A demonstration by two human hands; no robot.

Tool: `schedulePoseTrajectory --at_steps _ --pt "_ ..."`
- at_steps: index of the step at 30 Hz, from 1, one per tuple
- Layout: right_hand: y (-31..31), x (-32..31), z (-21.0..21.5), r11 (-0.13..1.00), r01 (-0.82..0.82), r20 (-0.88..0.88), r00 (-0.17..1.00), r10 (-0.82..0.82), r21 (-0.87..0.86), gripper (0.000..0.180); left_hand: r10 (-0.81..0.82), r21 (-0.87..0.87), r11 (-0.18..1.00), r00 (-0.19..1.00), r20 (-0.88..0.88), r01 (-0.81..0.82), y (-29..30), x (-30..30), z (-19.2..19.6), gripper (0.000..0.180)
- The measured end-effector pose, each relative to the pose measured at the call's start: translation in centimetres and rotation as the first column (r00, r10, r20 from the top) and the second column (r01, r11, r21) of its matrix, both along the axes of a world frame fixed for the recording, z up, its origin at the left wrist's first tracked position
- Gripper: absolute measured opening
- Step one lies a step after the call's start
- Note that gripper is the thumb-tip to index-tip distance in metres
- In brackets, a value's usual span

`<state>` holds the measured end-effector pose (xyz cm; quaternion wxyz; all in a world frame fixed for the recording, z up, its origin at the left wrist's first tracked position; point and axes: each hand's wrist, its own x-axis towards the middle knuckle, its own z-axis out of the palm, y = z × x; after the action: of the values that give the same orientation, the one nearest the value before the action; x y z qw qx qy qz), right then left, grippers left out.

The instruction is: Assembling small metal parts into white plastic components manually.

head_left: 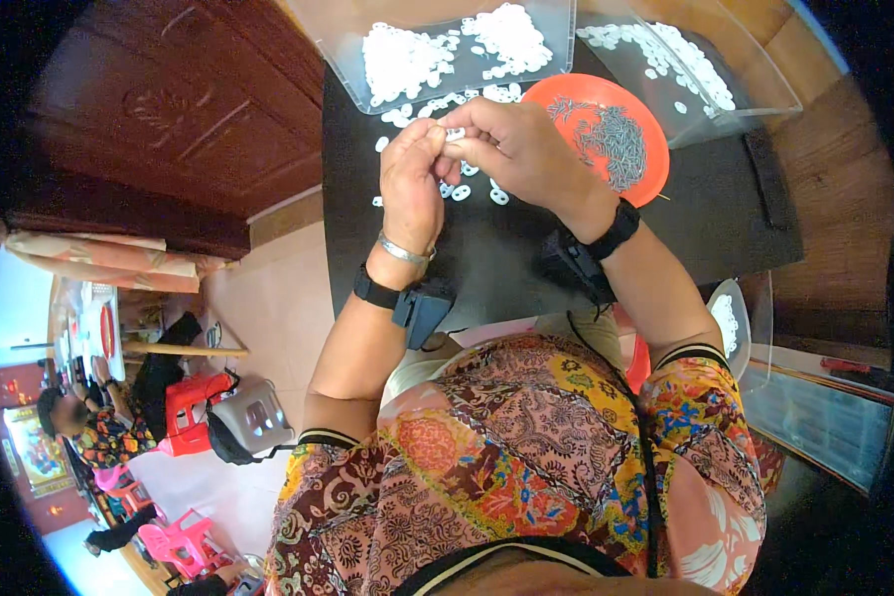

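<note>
Over the dark table (486,263), my two hands meet at the fingertips. A small white oval plastic piece with dark holes (455,134) is pinched between them. My left hand (409,184) grips it from the left, thumb and fingers closed. From the other side, my right hand (531,149) pinches it with thumb and forefinger. Below the hands lie several loose white two-holed pieces (462,193), and more are strewn behind them. Right of my right hand sits a round orange-red dish (658,159) holding many small grey metal pins or screws (620,149); their exact kind is too small to tell.
A clear plastic bin (569,45) with heaps of white pieces stands at the back. Another clear bin (779,104) stands at back right, with white pieces about it. A smaller clear container (759,338) is low on the right. At far left, a person (119,427) sits near pink stools (174,541).
</note>
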<state>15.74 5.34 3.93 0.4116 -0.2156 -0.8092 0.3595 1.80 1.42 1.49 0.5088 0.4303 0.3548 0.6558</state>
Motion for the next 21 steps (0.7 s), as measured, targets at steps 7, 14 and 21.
schedulePoseTrajectory --at_steps 7,14,21 --pt "0.21 -0.08 -0.15 1.0 0.003 -0.016 1.0 -0.003 0.021 0.019 0.032 0.072 0.997 0.995 -0.09 -0.026 0.27 -0.5 -0.03 0.021" --pt "0.09 -0.3 -0.21 0.996 0.055 -0.108 0.993 -0.047 0.071 0.016 -0.001 0.1 0.995 0.996 -0.091 0.01 0.31 -0.69 -0.11 0.021" --pt "-0.35 -0.18 0.14 1.0 0.011 -0.024 1.0 -0.011 0.0 0.014 -0.007 0.093 0.996 0.999 0.053 0.002 0.03 0.07 -0.28 0.021"
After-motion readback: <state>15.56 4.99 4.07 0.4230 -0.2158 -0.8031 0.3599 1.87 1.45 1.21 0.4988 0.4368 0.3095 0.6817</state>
